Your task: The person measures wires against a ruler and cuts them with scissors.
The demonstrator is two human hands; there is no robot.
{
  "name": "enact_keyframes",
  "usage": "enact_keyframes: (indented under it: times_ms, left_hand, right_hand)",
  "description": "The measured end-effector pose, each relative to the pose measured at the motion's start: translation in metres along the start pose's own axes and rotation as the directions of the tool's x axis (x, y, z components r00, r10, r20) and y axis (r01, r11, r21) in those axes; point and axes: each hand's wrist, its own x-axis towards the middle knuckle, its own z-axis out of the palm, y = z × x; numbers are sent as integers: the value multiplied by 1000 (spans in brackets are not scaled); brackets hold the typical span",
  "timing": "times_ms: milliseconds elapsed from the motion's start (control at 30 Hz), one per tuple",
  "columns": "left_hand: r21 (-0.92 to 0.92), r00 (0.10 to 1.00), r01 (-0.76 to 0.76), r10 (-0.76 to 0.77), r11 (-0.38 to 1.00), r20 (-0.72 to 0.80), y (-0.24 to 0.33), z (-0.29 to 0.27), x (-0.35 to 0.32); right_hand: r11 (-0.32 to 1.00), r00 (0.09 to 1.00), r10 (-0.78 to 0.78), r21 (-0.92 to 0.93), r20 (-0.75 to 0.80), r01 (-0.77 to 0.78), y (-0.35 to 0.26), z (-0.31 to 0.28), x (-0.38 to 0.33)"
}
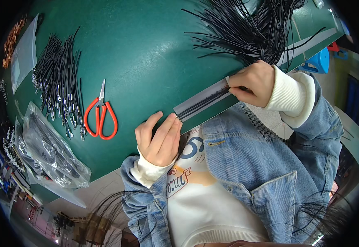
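Left hand (pixel 159 140), right hand (pixel 253 85) pinched black cords (pixel 202 104); scissors (pixel 111 117) sat left of left hand, cord bundle (pixel 257 33) just beyond right.

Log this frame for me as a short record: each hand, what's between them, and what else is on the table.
Left hand: fingertips at the left end of the short black cords
Right hand: curled at their right end, exact grip hidden
Between hands: short black cords lying along a pale strip
Left of hands: red-handled scissors, blades pointing away from the person; cords with metal ends; clear plastic bag
Beyond right hand: large bundle of black cords
Surface: green table
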Motion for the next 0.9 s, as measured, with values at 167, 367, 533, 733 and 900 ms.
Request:
enact_keyframes:
  times_ms: [167, 367, 533, 733, 900]
  left_hand:
    - [20, 1000, -23, 23, 1000, 14, 0, -2, 3]
    - [31, 999, -32, 31, 999, 30, 1, -2, 5]
    - [29, 999, -30, 29, 999, 16, 1, -1, 4]
    - [28, 999, -34, 33, 999, 26, 0, -1, 5]
    - [29, 999, -30, 30, 999, 25, 0, -1, 5]
  right_hand:
    - [1000, 1000, -12, 29, -9, 12, 0, 1, 1]
    - [997, 997, 70, 22, 41, -71, -4, -3, -2]
    - [987, 985, 154, -63, 72, -149, -9, -6, -3]
    - [984, 979, 169, -76, 112, -161, -7, -7, -3]
    - [990, 982, 140, -14, 123, -139, -1, -8, -3]
